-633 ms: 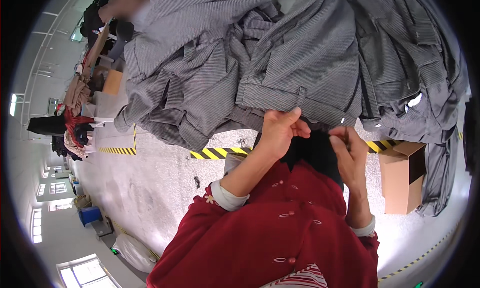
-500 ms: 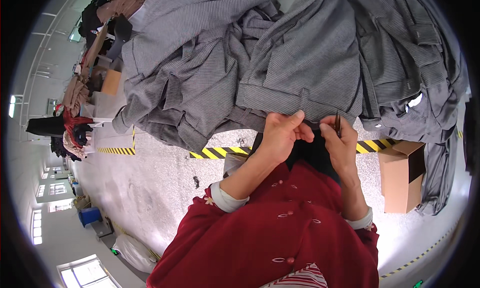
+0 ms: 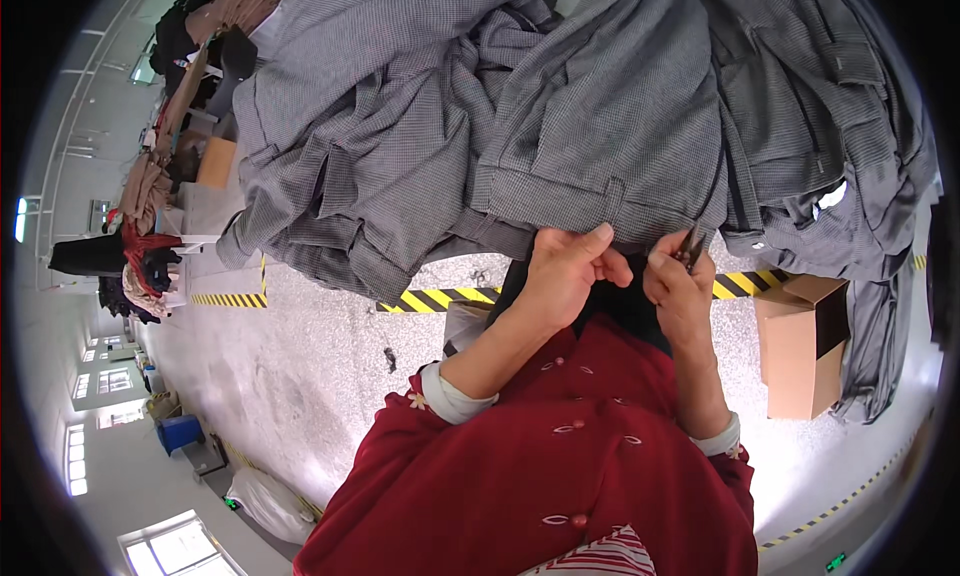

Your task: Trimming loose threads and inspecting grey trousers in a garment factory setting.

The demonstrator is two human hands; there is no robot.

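Grey checked trousers point(image 3: 620, 126) lie in front of me with the waistband edge toward me. My left hand point(image 3: 565, 276) grips that edge just below a belt loop, its thumb on the cloth and its other fingers curled. Close to its right, my right hand point(image 3: 683, 288) is closed around small dark thread snips point(image 3: 692, 246). Their pointed tips stick up beside the right end of the waistband. Whether the blades touch the cloth I cannot tell.
More grey trousers point(image 3: 350, 166) are heaped on the left and others point(image 3: 800, 126) on the right. An opened cardboard box point(image 3: 790, 361) stands on the floor at right, near yellow-black floor tape point(image 3: 745, 284). Garments point(image 3: 150, 186) hang over a table at far left.
My right hand has turned, and the snips now tilt rightward toward the waistband's end. The left hand stays at the waistband, almost unmoved.
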